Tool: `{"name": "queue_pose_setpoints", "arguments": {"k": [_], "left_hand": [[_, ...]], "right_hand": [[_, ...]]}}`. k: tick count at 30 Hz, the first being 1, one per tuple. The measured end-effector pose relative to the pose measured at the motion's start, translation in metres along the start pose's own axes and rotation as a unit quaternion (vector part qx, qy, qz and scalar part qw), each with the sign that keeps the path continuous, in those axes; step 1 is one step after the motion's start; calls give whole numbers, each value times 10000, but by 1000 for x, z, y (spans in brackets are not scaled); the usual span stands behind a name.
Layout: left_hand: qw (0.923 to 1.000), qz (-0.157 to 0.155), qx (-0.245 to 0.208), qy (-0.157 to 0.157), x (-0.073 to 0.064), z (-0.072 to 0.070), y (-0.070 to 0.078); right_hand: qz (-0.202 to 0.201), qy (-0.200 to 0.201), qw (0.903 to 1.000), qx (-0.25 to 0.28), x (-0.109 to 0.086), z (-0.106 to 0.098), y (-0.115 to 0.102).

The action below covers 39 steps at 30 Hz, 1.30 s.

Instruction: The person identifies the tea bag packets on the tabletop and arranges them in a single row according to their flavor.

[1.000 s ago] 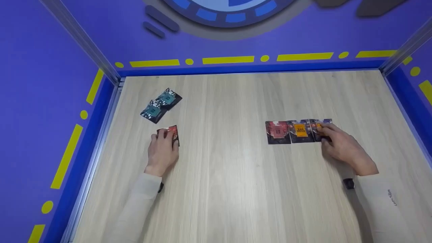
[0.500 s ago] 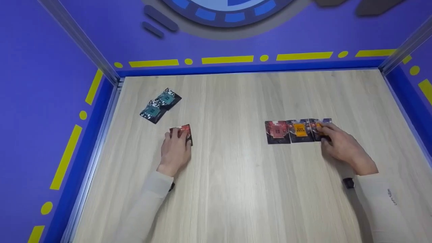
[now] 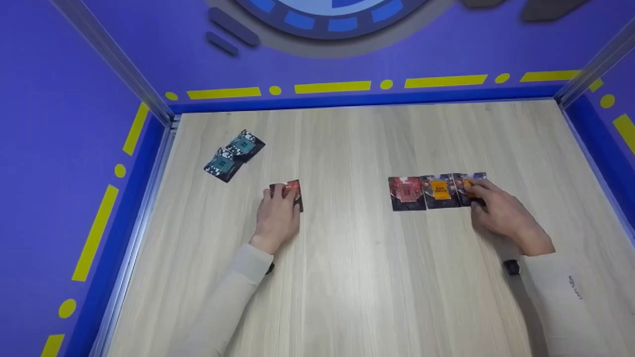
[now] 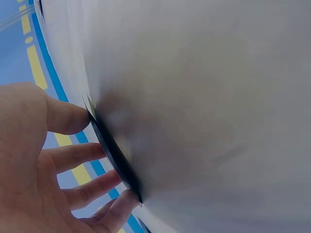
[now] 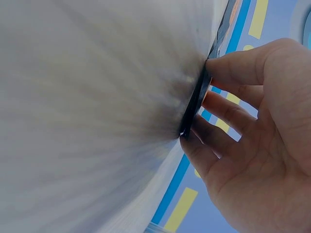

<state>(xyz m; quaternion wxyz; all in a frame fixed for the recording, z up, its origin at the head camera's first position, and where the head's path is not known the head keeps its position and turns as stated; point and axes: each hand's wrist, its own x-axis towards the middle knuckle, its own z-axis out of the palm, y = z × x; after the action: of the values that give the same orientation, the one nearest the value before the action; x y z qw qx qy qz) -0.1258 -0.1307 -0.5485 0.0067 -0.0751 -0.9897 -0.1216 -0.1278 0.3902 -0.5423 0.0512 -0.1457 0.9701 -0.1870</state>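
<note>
- Gripping a red-and-black square packet (image 3: 297,192), the left hand (image 3: 278,213) had its thumb at one edge and its fingertips spread along the packet, the fingers bent and only partly drawn in.
- That packet was well to the left of the orange-labelled packet (image 3: 440,191); whether it lay flat or was slightly raised could not be told.
- The right hand (image 3: 511,218) held the end packet (image 3: 462,197) between thumb and bent fingers, half curled about its edges.
- The end packet was just to the right of the orange-labelled packet, its own orange label mostly hidden by fingers.
- A pink-labelled red packet (image 3: 408,193) lay just to the left of the orange-labelled packet, so these three made one row.
- Well to the left of the orange-labelled packet, and farther back, a near teal-labelled packet (image 3: 222,164) and a far teal-labelled packet (image 3: 245,144) lay aslant, touching or overlapping; which, could not be told.
- Beneath the orange-labelled packet was a wood-grained table (image 3: 342,258); beyond it stood a purple wall (image 3: 446,59) with yellow dashes and dots.
</note>
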Motion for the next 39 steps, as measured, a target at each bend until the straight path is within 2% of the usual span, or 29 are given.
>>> {"name": "queue_pose_setpoints", "arguments": {"k": [6, 12, 21, 29, 39], "left_hand": [[9998, 119, 149, -95, 7, 6, 19], [9997, 176, 91, -130, 12, 11, 39], [9980, 615, 162, -32, 18, 19, 67], [9953, 841, 483, 34, 24, 25, 86], [9939, 996, 465, -18, 29, 32, 109]], "right_hand": [[50, -35, 10000, 34, -1, 0, -1], [104, -72, 9999, 54, 1, -1, -2], [147, -141, 9998, 32, 3, -1, -2], [-68, 41, 10000, -11, 4, -1, -2], [15, -47, 10000, -32, 1, 0, 0]]}}
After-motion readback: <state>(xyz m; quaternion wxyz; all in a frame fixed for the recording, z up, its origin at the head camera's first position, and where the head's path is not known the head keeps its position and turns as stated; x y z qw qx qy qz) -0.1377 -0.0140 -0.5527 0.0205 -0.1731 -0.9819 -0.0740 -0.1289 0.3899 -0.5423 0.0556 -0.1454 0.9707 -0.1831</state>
